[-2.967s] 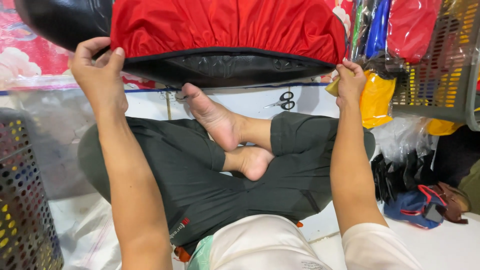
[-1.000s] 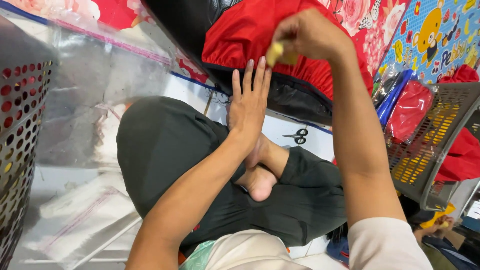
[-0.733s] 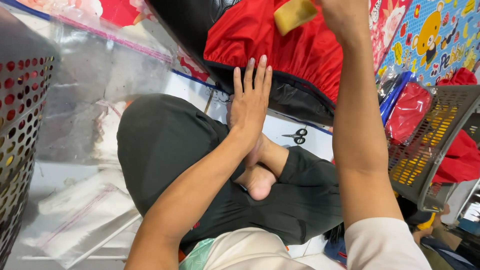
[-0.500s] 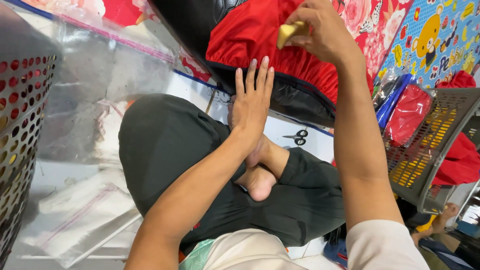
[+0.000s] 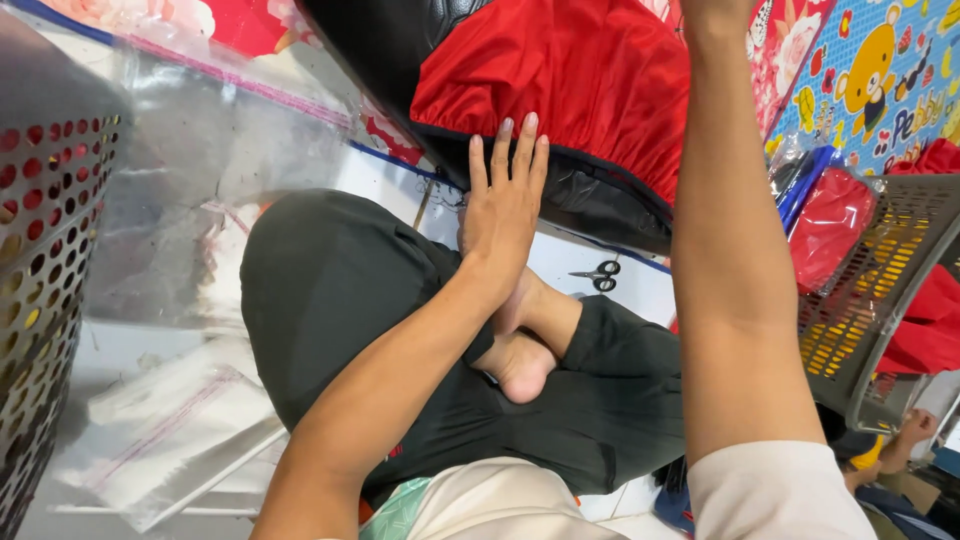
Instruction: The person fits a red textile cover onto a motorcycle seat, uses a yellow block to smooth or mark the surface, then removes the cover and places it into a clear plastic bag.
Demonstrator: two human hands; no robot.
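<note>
My left hand (image 5: 505, 210) lies flat, fingers straight, on the lower hem of a red and black garment (image 5: 580, 90) spread in front of my crossed legs (image 5: 340, 290). It holds nothing. My right forearm (image 5: 735, 250) reaches straight up over the red cloth. The right hand itself is cut off by the top edge of the view, so whatever it holds is hidden.
A small pair of scissors (image 5: 600, 275) lies on the white floor below the garment. A dark perforated basket (image 5: 50, 250) stands at the left, with clear plastic bags (image 5: 170, 430) beside it. A grey basket (image 5: 880, 290) of red packed items is on the right.
My right hand, which held a small yellow piece over the red cloth, has gone up out of the top of the view. The left hand stays flat on the hem.
</note>
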